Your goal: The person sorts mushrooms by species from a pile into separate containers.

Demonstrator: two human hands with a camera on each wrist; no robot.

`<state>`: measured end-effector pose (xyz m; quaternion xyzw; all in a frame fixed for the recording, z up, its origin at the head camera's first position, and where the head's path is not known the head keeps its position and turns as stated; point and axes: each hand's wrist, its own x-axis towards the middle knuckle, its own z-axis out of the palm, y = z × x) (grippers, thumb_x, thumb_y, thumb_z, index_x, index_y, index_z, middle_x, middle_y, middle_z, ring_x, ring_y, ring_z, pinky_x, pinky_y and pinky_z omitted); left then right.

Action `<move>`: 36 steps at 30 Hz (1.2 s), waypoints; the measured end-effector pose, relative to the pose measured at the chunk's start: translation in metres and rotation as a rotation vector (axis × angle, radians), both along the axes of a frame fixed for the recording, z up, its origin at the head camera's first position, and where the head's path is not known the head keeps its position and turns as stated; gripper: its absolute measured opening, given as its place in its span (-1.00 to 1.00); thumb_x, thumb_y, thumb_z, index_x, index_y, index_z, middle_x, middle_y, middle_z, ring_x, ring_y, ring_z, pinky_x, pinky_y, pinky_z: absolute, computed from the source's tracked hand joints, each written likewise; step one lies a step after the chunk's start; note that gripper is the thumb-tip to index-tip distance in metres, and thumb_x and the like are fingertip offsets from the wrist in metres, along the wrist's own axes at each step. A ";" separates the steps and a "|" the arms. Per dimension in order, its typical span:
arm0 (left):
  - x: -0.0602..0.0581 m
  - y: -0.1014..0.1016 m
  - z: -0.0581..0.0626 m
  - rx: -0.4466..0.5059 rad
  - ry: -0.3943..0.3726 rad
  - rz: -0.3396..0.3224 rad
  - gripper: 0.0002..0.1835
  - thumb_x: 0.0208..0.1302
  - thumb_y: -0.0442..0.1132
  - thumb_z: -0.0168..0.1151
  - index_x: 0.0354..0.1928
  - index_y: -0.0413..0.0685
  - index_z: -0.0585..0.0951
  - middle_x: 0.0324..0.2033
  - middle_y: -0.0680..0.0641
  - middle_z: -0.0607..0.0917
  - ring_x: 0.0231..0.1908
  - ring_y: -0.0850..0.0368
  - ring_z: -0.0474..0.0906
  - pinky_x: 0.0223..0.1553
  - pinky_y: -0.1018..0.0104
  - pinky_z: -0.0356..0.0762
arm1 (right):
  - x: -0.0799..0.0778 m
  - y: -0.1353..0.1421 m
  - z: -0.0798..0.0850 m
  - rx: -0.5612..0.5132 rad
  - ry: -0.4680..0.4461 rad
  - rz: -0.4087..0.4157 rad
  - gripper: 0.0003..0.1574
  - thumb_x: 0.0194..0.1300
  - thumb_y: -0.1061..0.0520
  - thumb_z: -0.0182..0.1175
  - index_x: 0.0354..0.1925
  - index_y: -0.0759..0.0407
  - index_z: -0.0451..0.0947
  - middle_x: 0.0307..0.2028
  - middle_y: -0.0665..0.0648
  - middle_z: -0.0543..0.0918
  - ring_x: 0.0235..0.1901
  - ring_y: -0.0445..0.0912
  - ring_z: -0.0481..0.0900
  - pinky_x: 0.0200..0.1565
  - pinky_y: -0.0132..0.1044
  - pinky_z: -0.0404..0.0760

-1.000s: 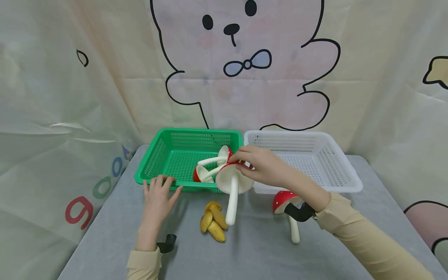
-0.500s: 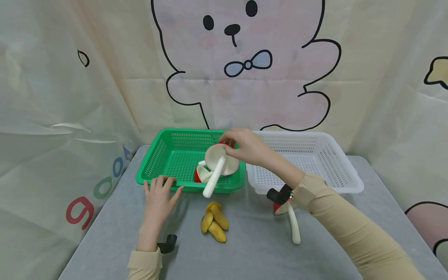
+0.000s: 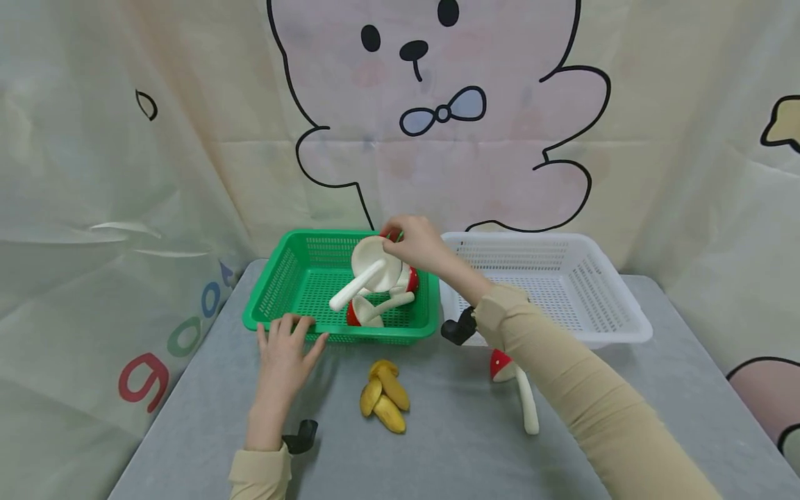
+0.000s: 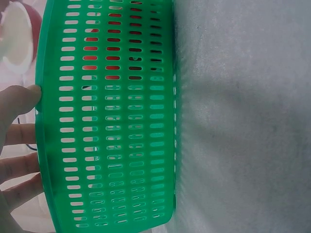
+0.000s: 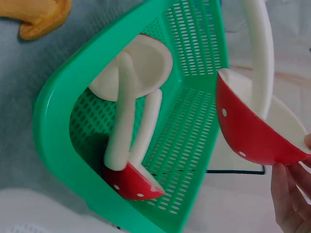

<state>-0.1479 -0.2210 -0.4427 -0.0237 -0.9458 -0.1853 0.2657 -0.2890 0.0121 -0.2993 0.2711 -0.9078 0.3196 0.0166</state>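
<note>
While the right hand [image 3: 417,243] pinches its cap edge between thumb and fingers, which are apart only by the thickness of that edge, the spotted red mushroom [image 3: 372,264] is held tilted above the green basket [image 3: 375,332], its white stem pointing toward the person and leftward. Two similar mushrooms [image 3: 365,312] lie below it, inside this basket. The left hand [image 3: 282,361], fingers spread and not curled, rests on the near rim. On the grey table [image 3: 450,437], a yellow mushroom cluster [image 3: 385,397] lies in front of the green basket; one red-capped mushroom [image 3: 528,403] lies before the white basket [image 3: 562,298], partly hidden by the right sleeve [image 3: 581,378].
</note>
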 end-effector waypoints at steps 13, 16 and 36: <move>0.002 -0.003 -0.002 -0.010 0.010 0.000 -0.70 0.15 -0.09 0.40 -0.14 -0.09 0.61 -0.15 -0.17 0.56 -0.01 -0.23 0.43 0.22 -0.56 0.00 | -0.027 -0.033 -0.045 -0.094 -0.099 -0.213 -0.74 0.30 0.12 0.11 -0.07 0.15 0.59 -0.24 0.13 0.69 -0.47 -0.09 0.54 -0.52 -0.40 0.45; 0.002 -0.003 -0.002 -0.011 0.009 0.000 -0.70 0.15 -0.09 0.40 -0.15 -0.07 0.61 -0.15 -0.16 0.56 -0.01 -0.22 0.44 0.22 -0.56 0.02 | -0.031 -0.038 -0.054 -0.093 -0.119 -0.274 -0.73 0.31 0.12 0.10 -0.05 0.15 0.57 -0.25 0.12 0.69 -0.53 -0.11 0.50 -0.57 -0.40 0.40; -0.002 -0.002 0.001 -0.009 -0.050 0.022 -0.70 0.21 -0.03 0.34 -0.12 -0.03 0.62 -0.11 -0.14 0.57 0.04 -0.20 0.43 0.28 -0.52 -0.03 | -0.040 -0.041 -0.079 -0.144 -0.206 -0.394 -0.68 0.36 0.13 0.05 0.02 0.15 0.57 -0.06 0.15 0.68 -0.28 -0.03 0.62 -0.36 -0.31 0.53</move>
